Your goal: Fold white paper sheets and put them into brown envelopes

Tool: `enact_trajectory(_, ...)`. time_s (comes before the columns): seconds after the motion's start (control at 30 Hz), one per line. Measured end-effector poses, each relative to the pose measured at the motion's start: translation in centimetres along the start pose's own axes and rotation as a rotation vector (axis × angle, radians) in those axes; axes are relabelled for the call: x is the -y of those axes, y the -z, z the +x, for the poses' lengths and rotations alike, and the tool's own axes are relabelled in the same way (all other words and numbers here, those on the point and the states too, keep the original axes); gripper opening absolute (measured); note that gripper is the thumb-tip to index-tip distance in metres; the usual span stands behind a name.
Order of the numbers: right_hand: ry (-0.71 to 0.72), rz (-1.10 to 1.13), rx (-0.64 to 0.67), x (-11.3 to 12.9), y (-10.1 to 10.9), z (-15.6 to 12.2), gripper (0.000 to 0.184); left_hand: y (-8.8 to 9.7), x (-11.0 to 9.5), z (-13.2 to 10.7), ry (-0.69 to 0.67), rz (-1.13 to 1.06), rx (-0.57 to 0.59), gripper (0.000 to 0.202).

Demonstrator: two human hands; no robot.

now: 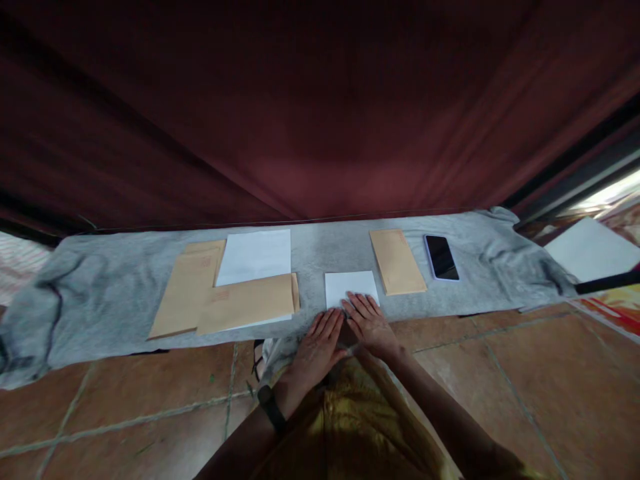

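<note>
A white sheet of paper (pixel 345 283), apparently folded, lies in front of me at the cloth's near edge. My right hand (pixel 367 323) rests flat on its lower right part, fingers stretched out. At its lower left corner lies my left hand (pixel 323 343), fingers extended and close together, with a dark band on the wrist. Just right of the paper is a brown envelope (pixel 397 261). To the left, more brown envelopes (pixel 187 287) overlap, and one envelope (pixel 247 301) lies partly across a larger white sheet (pixel 257 253).
A grey cloth (pixel 115 280) covers the long narrow surface. A phone (pixel 442 257) with a dark screen lies on its right part. Behind hangs a dark red curtain (pixel 320 133). Brown floor tiles (pixel 165 373) show below, and a white panel (pixel 593 250) is at far right.
</note>
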State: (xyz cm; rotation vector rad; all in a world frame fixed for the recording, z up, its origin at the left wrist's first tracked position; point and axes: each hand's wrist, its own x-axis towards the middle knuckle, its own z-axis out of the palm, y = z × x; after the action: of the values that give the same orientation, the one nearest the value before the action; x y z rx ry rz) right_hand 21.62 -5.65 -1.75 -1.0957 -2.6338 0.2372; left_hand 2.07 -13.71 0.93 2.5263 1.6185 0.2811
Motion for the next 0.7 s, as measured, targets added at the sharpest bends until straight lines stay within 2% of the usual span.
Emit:
enact_trajectory(0.1, -0.033, -0.010, -0.008, -0.7, 0.2, -1.0, 0.052, -0.6, -0.1, -0.1, 0.023, 0.019, -0.024, 0.070)
enact_trajectory(0.33, -0.070, 0.040, -0.034, -1.7, 1.1, -3.3, 0.053, -0.7, -0.7, 0.5, 0.113, 0.060, -0.043, 0.067)
enact_trajectory(0.47, -0.106, 0.112, -0.092, -2.1, 1.2, -3.9, 0.050, -1.0, -1.3, 0.9, 0.166, 0.108, -0.032, 0.067)
enact_trajectory(0.6, -0.270, 0.158, -0.213, -2.2, 0.9, -3.2, 0.049, -1.2, -1.4, 0.8, 0.175, 0.123, -0.024, 0.068)
enact_trajectory(0.7, -0.388, 0.123, -0.238, -2.0, 0.8, -1.9, 0.049, -1.2, -1.4, 0.8, 0.179, 0.122, -0.036, 0.066)
